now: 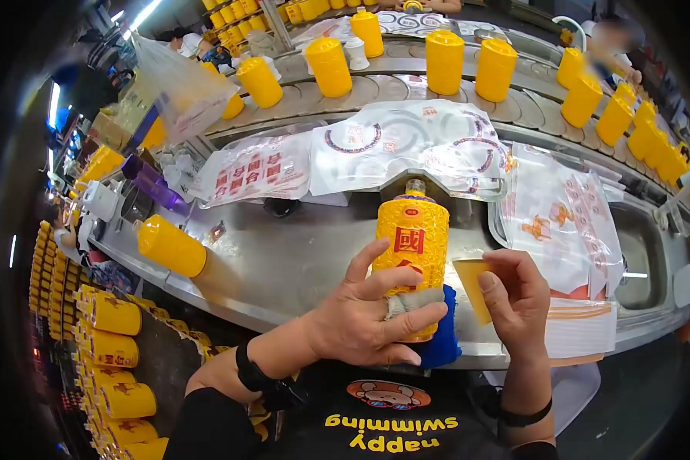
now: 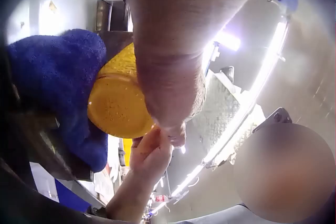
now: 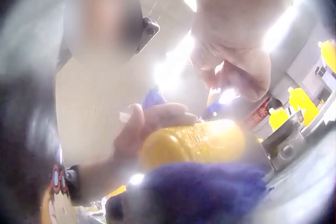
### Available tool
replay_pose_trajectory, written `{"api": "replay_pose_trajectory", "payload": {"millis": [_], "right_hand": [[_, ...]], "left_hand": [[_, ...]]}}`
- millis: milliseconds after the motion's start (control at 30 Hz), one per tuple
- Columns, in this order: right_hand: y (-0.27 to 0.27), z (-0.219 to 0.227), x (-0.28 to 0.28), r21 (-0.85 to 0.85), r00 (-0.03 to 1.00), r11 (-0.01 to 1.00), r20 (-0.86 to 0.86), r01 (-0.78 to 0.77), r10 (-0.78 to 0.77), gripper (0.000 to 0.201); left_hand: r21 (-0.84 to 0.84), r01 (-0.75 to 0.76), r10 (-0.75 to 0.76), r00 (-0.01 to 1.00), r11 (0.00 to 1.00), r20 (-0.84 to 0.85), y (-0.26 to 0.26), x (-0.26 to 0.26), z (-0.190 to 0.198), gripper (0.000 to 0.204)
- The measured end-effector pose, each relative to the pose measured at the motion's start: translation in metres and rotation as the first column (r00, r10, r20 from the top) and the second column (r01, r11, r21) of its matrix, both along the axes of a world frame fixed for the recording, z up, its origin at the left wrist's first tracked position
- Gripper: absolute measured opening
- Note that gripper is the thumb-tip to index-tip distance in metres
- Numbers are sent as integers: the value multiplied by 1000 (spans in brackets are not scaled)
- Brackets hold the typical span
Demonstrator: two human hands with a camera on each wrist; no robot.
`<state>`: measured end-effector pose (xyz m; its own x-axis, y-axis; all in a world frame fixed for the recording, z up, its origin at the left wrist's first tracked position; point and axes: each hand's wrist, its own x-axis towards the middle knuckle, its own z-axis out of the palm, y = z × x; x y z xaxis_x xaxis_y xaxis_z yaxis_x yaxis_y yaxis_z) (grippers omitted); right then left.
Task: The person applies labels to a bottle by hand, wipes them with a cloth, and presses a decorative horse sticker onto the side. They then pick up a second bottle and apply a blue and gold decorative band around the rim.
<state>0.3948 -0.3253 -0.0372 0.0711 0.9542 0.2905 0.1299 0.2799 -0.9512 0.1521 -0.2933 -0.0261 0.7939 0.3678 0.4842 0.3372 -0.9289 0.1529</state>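
A yellow bottle [image 1: 412, 249] with red characters lies on a blue towel [image 1: 441, 337], its clear neck pointing away from the body. My left hand [image 1: 372, 318] rests across its lower part with spread fingers, over a greyish-white cloth [image 1: 415, 303]. On the right, my right hand [image 1: 520, 303] pinches a thin yellow card [image 1: 474, 290] between thumb and fingers, just beside the bottle. The left wrist view shows the bottle's round base [image 2: 119, 108] next to the blue towel [image 2: 58, 87]. In the right wrist view the bottle [image 3: 194, 142] lies above the towel [image 3: 194, 192].
Printed sticker sheets [image 1: 406, 146] lie behind the bottle, with more [image 1: 552, 222] at the right. Another yellow bottle [image 1: 171, 245] lies to the left. A sink [image 1: 642, 261] is at far right. Yellow bottles [image 1: 445, 63] line the conveyor [image 1: 395, 80]; many others stand at lower left.
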Motion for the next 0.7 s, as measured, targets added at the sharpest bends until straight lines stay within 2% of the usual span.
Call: {"api": "replay_pose_trajectory", "payload": {"millis": [33,100,133,233,300,333,433,467,500,533,567,600,633,667,700], "right_hand": [[4,6,0,-2,999,1000,25,-30,30,21],[21,36,-5,19,951,978,236,-210,199,19],[33,50,-11,5,896,954,347,-298,278,18],[78,58,-27,67,782,934,569,-351,253,14],[96,66,-32,252,719,944,695,-212,-24,14],[94,75,-37,216,700,929,711,-301,62,12],[100,67,-47,91,694,958,709,-271,129,10],[106,67,-43,297,725,944,681,-142,-105,10],[109,67,-35,434,693,899,664,-52,-280,10],[104,66,-31,320,831,947,520,22,-196,10],[93,64,-28,187,931,980,341,69,-131,11],[83,60,-24,92,955,993,280,76,-99,13],[74,49,-22,87,963,992,247,92,-111,13],[65,40,-23,77,970,991,209,108,-122,13],[58,31,-24,66,976,990,170,126,-135,14]], "left_hand": [[-4,9,-9,1000,1000,15,1,-1,-1,55],[-14,29,-29,998,999,48,1,-5,-2,54],[-39,19,-15,994,999,110,0,-6,-5,52],[-100,5,18,973,995,232,-5,-8,-16,48],[-127,2,32,962,992,271,-7,-9,-20,47],[-141,7,35,956,990,292,-6,-10,-22,46],[-210,10,70,928,978,367,-2,-16,-28,43],[-243,4,98,909,970,405,1,-18,-30,42],[-274,-2,128,888,962,442,5,-21,-32,41],[-322,-30,175,884,946,433,9,-25,-28,36],[-412,-50,275,815,910,510,13,-21,-25,34],[-501,-53,375,733,864,568,17,-14,-22,32],[-585,-42,472,640,810,607,22,-9,-20,30],[-697,-14,547,632,717,549,29,-6,-19,30],[-712,35,545,618,701,567,36,1,-23,33]]}}
